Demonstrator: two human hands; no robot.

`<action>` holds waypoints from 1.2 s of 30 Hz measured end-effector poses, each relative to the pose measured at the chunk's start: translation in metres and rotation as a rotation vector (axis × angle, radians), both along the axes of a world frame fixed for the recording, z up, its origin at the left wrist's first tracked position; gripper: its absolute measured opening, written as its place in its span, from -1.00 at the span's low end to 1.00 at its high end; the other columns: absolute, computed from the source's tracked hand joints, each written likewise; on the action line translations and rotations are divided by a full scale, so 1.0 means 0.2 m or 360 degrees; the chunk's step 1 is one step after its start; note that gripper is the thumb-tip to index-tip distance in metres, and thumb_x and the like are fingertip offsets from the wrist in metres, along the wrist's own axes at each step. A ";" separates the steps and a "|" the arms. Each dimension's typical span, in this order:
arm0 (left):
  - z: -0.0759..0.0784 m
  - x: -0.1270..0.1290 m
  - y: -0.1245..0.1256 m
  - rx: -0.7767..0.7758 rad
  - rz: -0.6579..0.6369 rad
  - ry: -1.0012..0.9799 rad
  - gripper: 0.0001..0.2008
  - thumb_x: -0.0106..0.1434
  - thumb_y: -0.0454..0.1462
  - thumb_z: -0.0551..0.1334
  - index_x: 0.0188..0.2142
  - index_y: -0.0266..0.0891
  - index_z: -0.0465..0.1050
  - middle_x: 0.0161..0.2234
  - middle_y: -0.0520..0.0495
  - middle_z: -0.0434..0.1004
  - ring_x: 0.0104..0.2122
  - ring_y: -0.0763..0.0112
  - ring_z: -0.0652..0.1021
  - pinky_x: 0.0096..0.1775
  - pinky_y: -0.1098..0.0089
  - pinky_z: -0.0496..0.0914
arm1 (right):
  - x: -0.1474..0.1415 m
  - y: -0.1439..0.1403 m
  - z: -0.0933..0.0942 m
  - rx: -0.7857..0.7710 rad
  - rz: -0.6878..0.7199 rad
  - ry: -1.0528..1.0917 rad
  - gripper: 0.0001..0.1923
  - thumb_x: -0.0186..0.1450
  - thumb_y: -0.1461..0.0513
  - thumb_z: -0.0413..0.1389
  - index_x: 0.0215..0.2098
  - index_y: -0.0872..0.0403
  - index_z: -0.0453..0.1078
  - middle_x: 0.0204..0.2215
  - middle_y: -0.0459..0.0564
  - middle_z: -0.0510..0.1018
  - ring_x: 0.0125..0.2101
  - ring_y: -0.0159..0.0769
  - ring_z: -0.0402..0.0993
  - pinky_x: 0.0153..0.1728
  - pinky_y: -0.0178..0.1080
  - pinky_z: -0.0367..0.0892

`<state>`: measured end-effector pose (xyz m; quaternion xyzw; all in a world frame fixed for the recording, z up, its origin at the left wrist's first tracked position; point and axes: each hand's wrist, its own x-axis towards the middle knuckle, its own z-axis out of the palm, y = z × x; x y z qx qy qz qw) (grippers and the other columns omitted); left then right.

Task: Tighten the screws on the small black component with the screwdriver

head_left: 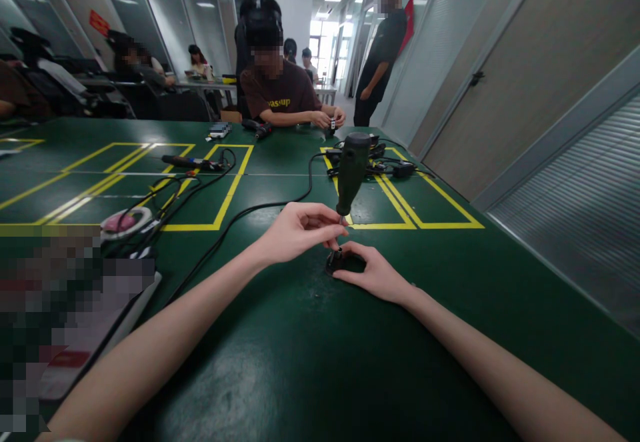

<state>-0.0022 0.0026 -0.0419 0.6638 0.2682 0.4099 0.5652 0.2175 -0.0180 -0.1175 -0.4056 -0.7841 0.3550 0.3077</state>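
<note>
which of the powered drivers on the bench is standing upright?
The dark green driver at the left hand, tip down over the small black part under the right hand. The black driver in the yellow box lies flat.

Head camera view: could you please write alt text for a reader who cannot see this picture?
Two bare hands work at a green table: the left hand pinches the tip of an upright green electric screwdriver, and the right hand steadies a small dark part beneath it. Black cables cross yellow floor-style markings, and a seated person works opposite.

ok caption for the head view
Left hand pinches the tip of an upright green electric screwdriver over a small black part steadied by right hand.
</note>
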 end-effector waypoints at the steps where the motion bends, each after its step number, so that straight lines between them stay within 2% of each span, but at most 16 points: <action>1: 0.00 0.00 0.00 -0.0002 0.0004 -0.0002 -0.79 0.16 -0.24 0.47 -0.29 -0.37 0.61 -0.38 -0.11 0.69 -0.46 0.45 0.65 -0.31 0.44 0.57 | 0.00 0.00 0.00 0.0002 -0.0003 0.0002 -0.80 0.27 0.17 0.32 -0.17 0.04 0.48 -0.23 -0.02 0.67 -0.19 -0.15 0.62 -0.05 -0.08 0.49; 8: 0.01 0.00 0.00 0.0005 -0.0045 -0.0034 -0.81 0.16 -0.27 0.46 -0.30 -0.35 0.56 -0.46 -0.03 0.64 -0.49 0.47 0.63 -0.34 0.47 0.54 | 0.00 0.00 -0.01 0.0004 -0.0010 0.0011 -0.78 0.27 0.16 0.32 -0.16 0.04 0.49 -0.23 -0.02 0.68 -0.18 -0.14 0.62 -0.06 -0.08 0.49; 13: 0.00 0.00 0.00 -0.0016 -0.0031 0.0003 -0.73 0.12 -0.21 0.50 -0.33 -0.33 0.51 -0.48 -0.03 0.62 -0.51 0.47 0.62 -0.39 0.48 0.52 | 0.00 0.00 0.00 0.0002 -0.0010 0.0007 -0.79 0.26 0.16 0.32 -0.17 0.03 0.49 -0.23 -0.02 0.68 -0.18 -0.13 0.61 -0.06 -0.07 0.49; 18: 0.00 0.00 0.00 -0.0019 -0.0022 0.0000 -0.71 0.11 -0.19 0.51 -0.34 -0.33 0.50 -0.43 -0.04 0.64 -0.50 0.47 0.62 -0.38 0.47 0.53 | 0.00 0.00 -0.02 0.0008 -0.0015 0.0008 -0.79 0.27 0.15 0.32 -0.17 0.03 0.48 -0.23 -0.01 0.68 -0.18 -0.14 0.61 -0.06 -0.06 0.49; 23: 0.01 -0.01 -0.01 0.0043 -0.0018 0.0049 -0.70 0.13 -0.16 0.50 -0.26 -0.35 0.58 -0.36 -0.12 0.69 -0.46 0.41 0.66 -0.33 0.42 0.57 | 0.00 0.00 -0.01 0.0008 -0.0019 0.0005 -0.79 0.27 0.14 0.32 -0.17 0.03 0.49 -0.24 -0.02 0.67 -0.19 -0.13 0.61 -0.06 -0.06 0.48; 29: 0.00 -0.01 0.00 0.0048 -0.0040 0.0030 -0.74 0.18 -0.18 0.47 -0.27 -0.36 0.58 -0.43 -0.09 0.67 -0.45 0.41 0.65 -0.31 0.42 0.57 | 0.00 0.00 -0.01 0.0003 -0.0026 -0.0003 -0.78 0.26 0.14 0.32 -0.16 0.04 0.49 -0.23 -0.01 0.67 -0.18 -0.13 0.60 -0.06 -0.07 0.48; 36: 0.00 0.00 0.00 -0.0008 -0.0030 0.0007 -0.69 0.11 -0.16 0.51 -0.32 -0.33 0.53 -0.43 -0.06 0.65 -0.48 0.44 0.64 -0.35 0.44 0.56 | 0.00 0.01 -0.02 0.0011 -0.0032 0.0007 -0.79 0.26 0.15 0.33 -0.18 0.03 0.49 -0.23 -0.03 0.67 -0.18 -0.13 0.61 -0.05 -0.07 0.49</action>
